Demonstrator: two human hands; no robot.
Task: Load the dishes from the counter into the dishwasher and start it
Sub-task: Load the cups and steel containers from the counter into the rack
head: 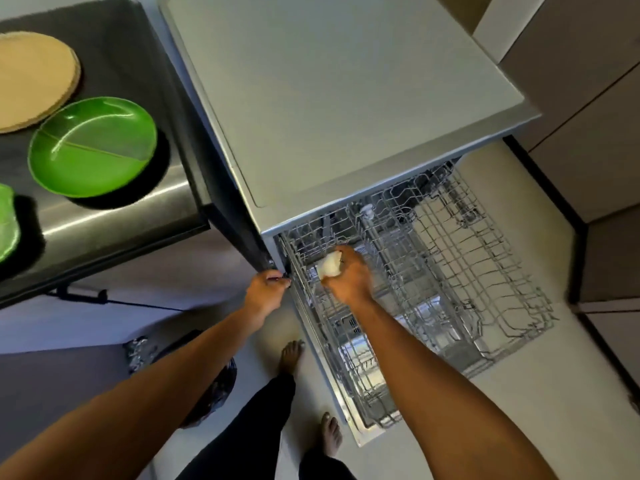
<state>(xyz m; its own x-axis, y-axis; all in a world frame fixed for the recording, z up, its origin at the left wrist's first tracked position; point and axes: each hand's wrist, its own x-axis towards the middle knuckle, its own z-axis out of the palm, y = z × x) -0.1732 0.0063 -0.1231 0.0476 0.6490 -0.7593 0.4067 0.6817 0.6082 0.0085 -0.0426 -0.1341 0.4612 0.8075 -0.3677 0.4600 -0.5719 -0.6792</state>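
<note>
Right hand [348,278] at frame centre, fingers curled round a small white dish [329,265]; kind of dish too blurred to tell; dish stuck out of the fist's upper left side, thumb side, most of it covered by the fingers; hand and dish sat over the near left part of the upper rack [450,254], whether the dish touched the wires could not be told; right forearm ran from lower right of the frame up to centre, wrist about straight, back of hand to camera.

Left hand [265,289] just left of the right one, apart from it; fingertips curled against the dark front left corner of the dishwasher [329,98], at the rack's left edge; gripping or only touching, could not tell; left forearm came from lower left, rising diagonally.

Upper rack pulled out to the right of centre, wire, otherwise bare; lower rack [363,375] seen beneath it, lower centre.

Counter [114,216] at left of frame; green plate [91,147] on it, upper left; tan plate [34,81] above that, edges near; another green piece [7,220] cut off by the left edge.

Two bare feet [291,355] on the floor at bottom centre; black bag [214,386] left of them.
</note>
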